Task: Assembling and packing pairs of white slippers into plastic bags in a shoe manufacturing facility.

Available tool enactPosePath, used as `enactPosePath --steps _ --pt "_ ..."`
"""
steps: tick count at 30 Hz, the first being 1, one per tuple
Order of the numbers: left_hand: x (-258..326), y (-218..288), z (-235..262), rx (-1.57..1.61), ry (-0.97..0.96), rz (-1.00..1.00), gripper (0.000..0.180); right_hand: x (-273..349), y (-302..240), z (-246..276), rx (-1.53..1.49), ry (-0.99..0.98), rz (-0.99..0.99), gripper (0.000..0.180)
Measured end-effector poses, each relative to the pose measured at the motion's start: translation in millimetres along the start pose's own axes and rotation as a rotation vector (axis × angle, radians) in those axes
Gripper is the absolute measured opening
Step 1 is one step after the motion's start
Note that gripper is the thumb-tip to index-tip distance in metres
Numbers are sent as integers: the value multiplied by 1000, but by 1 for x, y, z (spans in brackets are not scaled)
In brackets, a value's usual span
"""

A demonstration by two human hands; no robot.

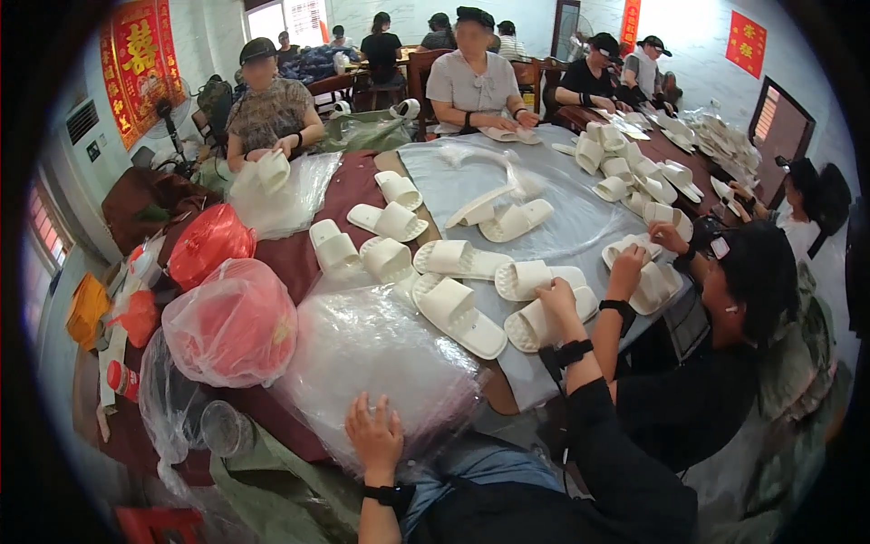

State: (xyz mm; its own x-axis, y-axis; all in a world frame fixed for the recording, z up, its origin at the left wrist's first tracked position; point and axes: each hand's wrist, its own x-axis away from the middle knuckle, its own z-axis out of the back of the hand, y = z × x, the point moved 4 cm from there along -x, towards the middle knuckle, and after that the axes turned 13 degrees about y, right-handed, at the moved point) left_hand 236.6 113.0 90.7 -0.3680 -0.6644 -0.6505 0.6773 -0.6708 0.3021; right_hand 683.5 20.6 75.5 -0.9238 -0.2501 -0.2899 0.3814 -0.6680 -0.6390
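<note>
My left hand (373, 435) lies with fingers spread on a stack of clear plastic bags (362, 335) near the table's front edge. Reaching forward, my right hand (562, 305) has its fingers closed at the strap of a white slipper (533, 328); its thumb side is partly hidden. Close beside it lie more white slippers, one (524, 279) just behind and another (459, 317) to the left, nearest the bags. All have wide ridged straps and lie sole down.
A co-worker's hands (627, 272) handle slippers just to my right. Across the table, a person holds a slipper (273, 170) over plastic film. Red bundles in plastic (234, 322) stand at the left, near a clear cup (227, 428). A slipper pile (625, 163) covers the far right.
</note>
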Motion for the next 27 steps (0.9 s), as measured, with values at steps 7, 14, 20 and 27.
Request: enactPosePath --steps 7,14,20,27 --pt "5 -8 2 -8 -37 43 34 35 -71 56 -756 58 -240 23" --pt "8 -11 -3 -13 -10 32 32 109 -124 70 -1230 -201 -306 15" --pt "13 -16 -7 -40 -32 27 34 189 -134 46 -1236 -703 -556 12" --pt "16 -23 -11 4 -38 93 38 238 -141 15 -1266 -961 -690 19"
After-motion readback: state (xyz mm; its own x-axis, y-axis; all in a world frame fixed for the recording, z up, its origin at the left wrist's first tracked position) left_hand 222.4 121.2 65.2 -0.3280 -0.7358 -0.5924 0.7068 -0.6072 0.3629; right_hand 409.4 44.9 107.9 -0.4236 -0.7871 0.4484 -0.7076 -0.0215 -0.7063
